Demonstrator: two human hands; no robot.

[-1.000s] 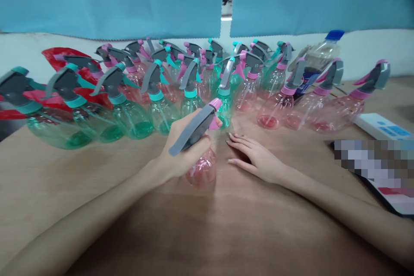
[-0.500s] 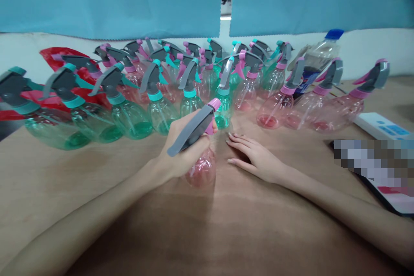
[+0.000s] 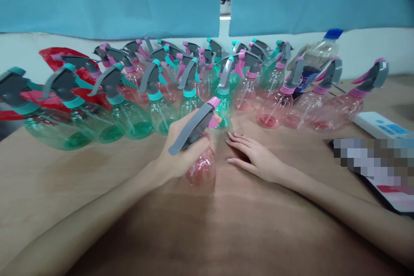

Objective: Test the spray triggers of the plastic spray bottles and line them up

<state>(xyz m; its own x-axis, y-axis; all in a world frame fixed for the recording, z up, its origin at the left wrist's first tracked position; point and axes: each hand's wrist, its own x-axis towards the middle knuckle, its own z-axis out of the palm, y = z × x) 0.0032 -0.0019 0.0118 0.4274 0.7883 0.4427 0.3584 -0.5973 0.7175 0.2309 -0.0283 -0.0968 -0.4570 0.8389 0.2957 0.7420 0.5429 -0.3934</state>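
Note:
My left hand is wrapped round the neck of a pink spray bottle with a grey and pink trigger head. A finger rests at its pink trigger, and the nozzle points away from me toward the back. The clear pink body stands at the table's middle, its neck hidden by the hand. To the right, my right hand lies palm down on the wooden table, fingers stretched out and holding nothing. Just behind the held bottle stands a green spray bottle with a turquoise collar.
More green spray bottles line the left, and pink ones the right, with several behind. A red bag lies back left. A large plastic bottle with a blue cap stands back right, near a white device and a partly blurred flat device.
A finger of my left hand has shifted slightly at the trigger, which shows more now. The bottle and my right hand stay in nearly the same place.

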